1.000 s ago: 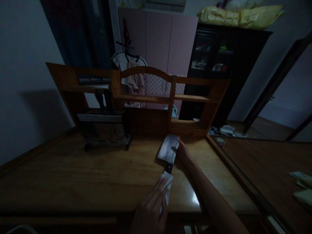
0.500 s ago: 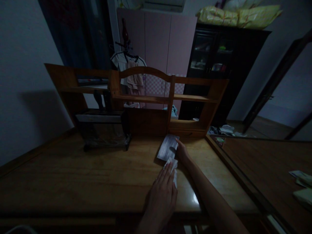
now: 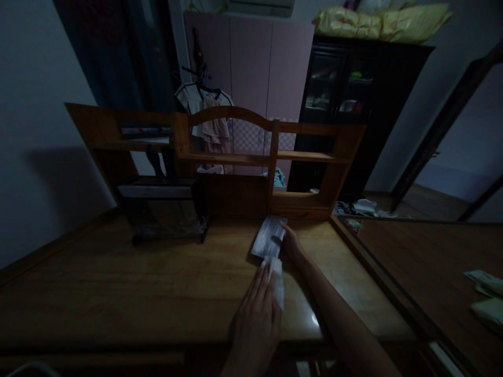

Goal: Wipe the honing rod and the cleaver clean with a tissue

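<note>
A flat grey rectangular plate (image 3: 268, 236) with a streaked, shiny surface is tilted above the wooden desk. My right hand (image 3: 291, 243) grips its right edge, thumb on the upper face and the other fingers mostly hidden behind. Close to the plate's lower edge, a folded white tissue or cloth (image 3: 277, 285) lies under the fingers of my left hand (image 3: 259, 309). Those fingers are together and stretched along it, with the thumb at its right side. Whether the tissue covers a further part of the plate is hidden.
On the wooden desk (image 3: 157, 283) at left stands a dark rack (image 3: 161, 209) with black handles sticking up. A wooden shelf unit (image 3: 231, 158) runs along the back edge. To the right, a lower brown surface (image 3: 424, 262) holds pale cloth-like items (image 3: 489, 309). The room is dim.
My left hand and the tissue have shifted slightly down and left, showing more of the tissue. The right hand keeps its grip on the plate. The whole view has moved a little.
</note>
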`<state>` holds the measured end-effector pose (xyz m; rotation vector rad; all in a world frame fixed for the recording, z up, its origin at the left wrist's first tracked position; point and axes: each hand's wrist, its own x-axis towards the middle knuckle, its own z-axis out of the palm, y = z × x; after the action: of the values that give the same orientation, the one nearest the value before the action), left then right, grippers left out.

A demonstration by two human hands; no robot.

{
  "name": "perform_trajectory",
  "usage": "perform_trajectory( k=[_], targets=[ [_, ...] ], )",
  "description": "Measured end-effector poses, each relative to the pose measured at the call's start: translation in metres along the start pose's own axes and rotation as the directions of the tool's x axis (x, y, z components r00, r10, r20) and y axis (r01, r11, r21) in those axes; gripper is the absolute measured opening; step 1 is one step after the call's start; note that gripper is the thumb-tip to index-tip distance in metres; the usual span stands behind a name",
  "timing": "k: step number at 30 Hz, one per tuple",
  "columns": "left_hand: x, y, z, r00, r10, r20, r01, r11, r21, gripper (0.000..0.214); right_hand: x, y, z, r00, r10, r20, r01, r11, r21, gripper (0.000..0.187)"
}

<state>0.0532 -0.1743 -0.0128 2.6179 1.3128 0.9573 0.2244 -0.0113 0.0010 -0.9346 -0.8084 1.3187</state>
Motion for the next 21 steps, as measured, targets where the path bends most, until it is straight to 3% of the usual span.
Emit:
perform_trajectory(
  k=[5,11,16,18,21],
  targets=[
    [-0.004,-0.006,0.003,0.999,0.029,-0.035,-0.028,0.999,0.02,0.058,0.001,0.004,0.0,0.994,-0.102,-0.046,0.1,0.994,-0.04,0.033],
    [-0.003,-0.018,0.014,0.999,-0.023,-0.036,0.021,0.998,-0.06,0.063,-0.005,0.007,-0.002,0.961,-0.261,-0.092,0.246,0.959,-0.143,0.033],
    [-0.005,-0.012,0.007,0.998,-0.033,-0.058,0.016,0.961,-0.275,0.054,-0.015,0.0,-0.001,0.911,-0.39,-0.138,0.354,0.907,-0.227,0.029],
    [-0.003,-0.004,-0.007,0.999,-0.048,-0.014,0.035,0.883,-0.468,0.047,-0.016,-0.001,-0.002,0.898,-0.416,-0.141,0.371,0.89,-0.266,0.031],
    [0.009,0.006,-0.031,0.985,-0.062,0.161,0.165,0.612,-0.773,0.042,-0.012,-0.001,-0.005,0.902,-0.41,-0.138,0.358,0.886,-0.294,0.034]
  ],
)
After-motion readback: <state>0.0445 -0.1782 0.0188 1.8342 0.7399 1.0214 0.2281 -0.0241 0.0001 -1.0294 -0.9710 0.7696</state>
